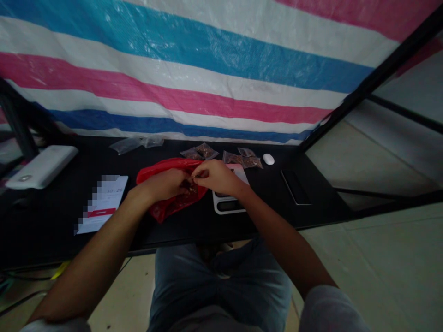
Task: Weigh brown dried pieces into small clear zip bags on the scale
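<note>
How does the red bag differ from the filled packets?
The red bag is coloured; the packets are clear. The red bag is bigger than any single packet. The left hand and right hand are at the red bag; the packets lie farther back. Both hold brownish bits.

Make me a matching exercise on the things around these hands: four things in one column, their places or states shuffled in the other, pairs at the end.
Things
1. Plastic bag
2. White device with a dark display strip
3. Phone with a black screen
4. White oval object

Places and states
A. Just right of the small clear packets of brown pieces
B. Farthest right of the four
C. Red and open, with both hands at its mouth
D. Partly hidden behind the right hand

Right pairs
1-C, 2-D, 3-B, 4-A
</note>
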Available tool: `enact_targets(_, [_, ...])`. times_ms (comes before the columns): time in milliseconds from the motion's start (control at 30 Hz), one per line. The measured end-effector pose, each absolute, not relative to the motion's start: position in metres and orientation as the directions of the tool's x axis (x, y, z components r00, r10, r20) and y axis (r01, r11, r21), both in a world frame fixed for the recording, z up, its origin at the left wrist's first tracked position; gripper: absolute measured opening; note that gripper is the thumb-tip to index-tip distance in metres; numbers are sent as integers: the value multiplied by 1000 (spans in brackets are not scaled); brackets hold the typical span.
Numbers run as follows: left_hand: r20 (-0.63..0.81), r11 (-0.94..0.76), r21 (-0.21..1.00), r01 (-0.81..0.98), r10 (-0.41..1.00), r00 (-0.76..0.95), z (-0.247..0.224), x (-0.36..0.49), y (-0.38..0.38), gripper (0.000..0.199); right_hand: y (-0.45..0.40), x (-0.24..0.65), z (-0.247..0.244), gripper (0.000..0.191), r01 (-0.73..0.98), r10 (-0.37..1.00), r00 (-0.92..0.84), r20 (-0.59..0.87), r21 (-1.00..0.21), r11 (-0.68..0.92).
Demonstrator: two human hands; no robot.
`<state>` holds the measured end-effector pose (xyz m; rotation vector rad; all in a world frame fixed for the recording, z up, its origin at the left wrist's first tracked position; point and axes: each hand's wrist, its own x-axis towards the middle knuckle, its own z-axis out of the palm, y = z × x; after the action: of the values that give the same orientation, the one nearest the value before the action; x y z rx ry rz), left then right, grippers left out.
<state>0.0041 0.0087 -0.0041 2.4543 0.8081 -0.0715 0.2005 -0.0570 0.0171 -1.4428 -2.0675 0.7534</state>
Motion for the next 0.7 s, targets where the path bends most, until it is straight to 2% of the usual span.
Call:
enact_targets(100, [-239,-706,459,540,487,840,1,7,7,27,-61,210,22,20,598,959,-256,120,-760,255])
enact_targets(233, [-234,-683,447,577,533,813,9,11,-1,26,-72,234,40,19,592,965,-208,162,-764,256])
enact_targets(400, [-226,-663,481,573,538,812,8,15,-9,34,-82,272,66,18,761,957,-159,243,-588,276])
enact_targets(567, [-211,-687,472,553,522,827,0,21,-5,29,-80,285,69,17,891,954,-275,122,-339,300])
enact_targets(700, [-253,-689,428,585,530,809,-4,26,-2,24,-75,282,61,19,911,943,-331,42,-245,330])
